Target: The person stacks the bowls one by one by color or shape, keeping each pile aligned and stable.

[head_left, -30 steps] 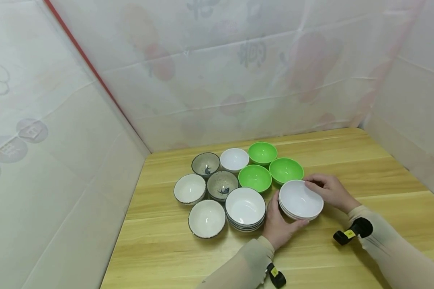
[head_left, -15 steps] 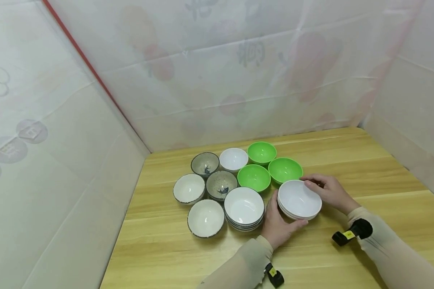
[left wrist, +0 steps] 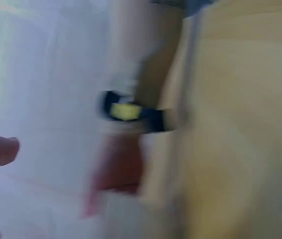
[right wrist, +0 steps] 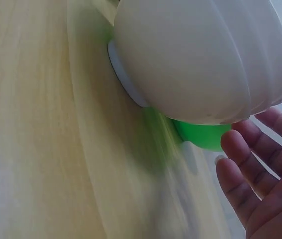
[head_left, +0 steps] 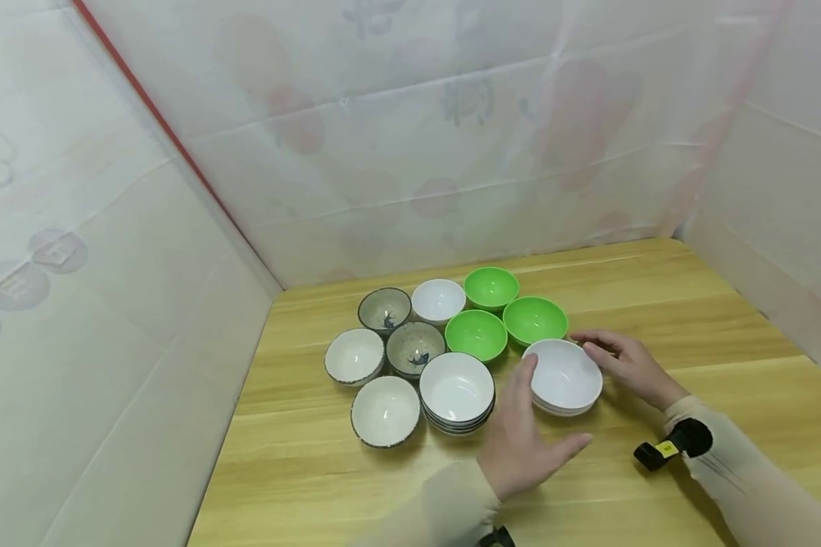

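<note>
A stack of plain white bowls (head_left: 562,375) stands upright at the right front of the bowl group. My left hand (head_left: 520,441) is raised in front of it, thumb and fingers spread, holding nothing. In the left wrist view, part of that hand's thumb (left wrist: 1,150) appears at the edge; the rest is badly blurred. Along the stack's right side lies my right hand (head_left: 632,368), fingers loosely extended. The right wrist view shows its fingers (right wrist: 250,159) close by the white bowls' (right wrist: 190,59) rims, not curled round them; whether a fingertip touches is unclear.
Left of the stack is a pile of dark-rimmed white bowls (head_left: 457,389). Several green bowls (head_left: 477,336), speckled grey bowls (head_left: 416,349), cream bowls (head_left: 385,412) and a single white bowl (head_left: 439,301) stand close together on the wooden table (head_left: 280,486). Sheeted walls (head_left: 410,152) enclose the back and sides.
My left hand has let go of the white bowl stack and come up and toward me, its fingers spreading. The right hand has loosened from the rim. The stack stays in place.
</note>
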